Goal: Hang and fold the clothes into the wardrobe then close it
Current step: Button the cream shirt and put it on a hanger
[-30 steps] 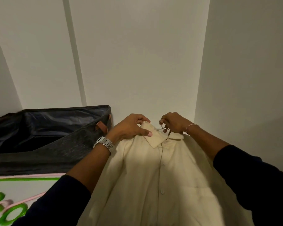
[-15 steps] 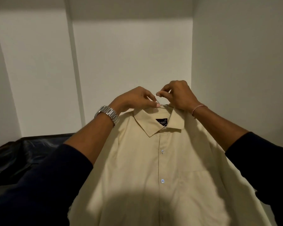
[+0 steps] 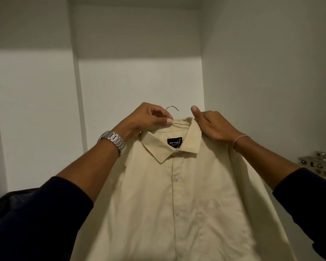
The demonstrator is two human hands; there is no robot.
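The shirt [image 3: 177, 194] in my hands is matt cream woven cloth with smooth white plastic-looking buttons [image 3: 176, 178]. The hanger [image 3: 170, 110] hook is thin bright metal wire. My watch [image 3: 113, 141] band is brushed steel links. Wardrobe [image 3: 139, 81] panels are smooth matt white; the hinge [image 3: 317, 163] is shiny metal.

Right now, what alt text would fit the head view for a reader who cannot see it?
Two hands hold up a cream shirt on a wire hanger inside a white wardrobe. The left hand pinches the hook; the right hand grips the collar's shoulder.

Dim warm light, shadowed top (wide-angle warp)
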